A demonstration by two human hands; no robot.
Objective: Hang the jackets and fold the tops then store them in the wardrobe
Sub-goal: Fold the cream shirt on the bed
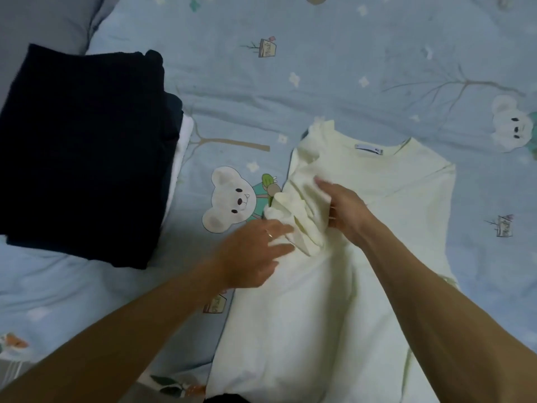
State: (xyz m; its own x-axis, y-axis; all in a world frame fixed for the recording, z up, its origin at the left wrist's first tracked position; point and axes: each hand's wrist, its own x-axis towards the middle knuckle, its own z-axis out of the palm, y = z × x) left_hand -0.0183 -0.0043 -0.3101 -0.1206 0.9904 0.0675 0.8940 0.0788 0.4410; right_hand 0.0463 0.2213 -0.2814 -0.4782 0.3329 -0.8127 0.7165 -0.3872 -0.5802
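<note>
A pale yellow top (363, 216) lies spread flat on the bed (334, 68), collar and neck label pointing toward the far edge and hem toward the near edge, a layout that suits folding since the body panel is smoothed out and both sides are within reach. The sleeve (296, 216) on the left side of the top is drawn inward over the chest and bunches into a ridge of folds near the garment's left border, probably the first lengthwise fold in progress. The right hand (345, 207) rests on the chest panel just right of that ridge; its fingers (322, 184) lie fairly straight and point toward the far-left corner of the bed, pressing the cloth down and not gripping it, apparently to pin the fold line. The left hand (255, 251) reaches in from the near-left, fingers extended and relaxed, their tips touching the bunched sleeve at its lower end; a ring (270, 234) shows on one finger, and no cloth is pinched that can be seen. The gathered sleeve thus lies between the two hands, touching both. Toward the left edge of the bed stands a stack of folded dark clothes (81, 152) with a white layer (181, 158) showing beneath, well apart from the top, presumably items already folded and awaiting storage. A grey pillow (43, 21) occupies the far-left corner. The wardrobe is not in view.
</note>
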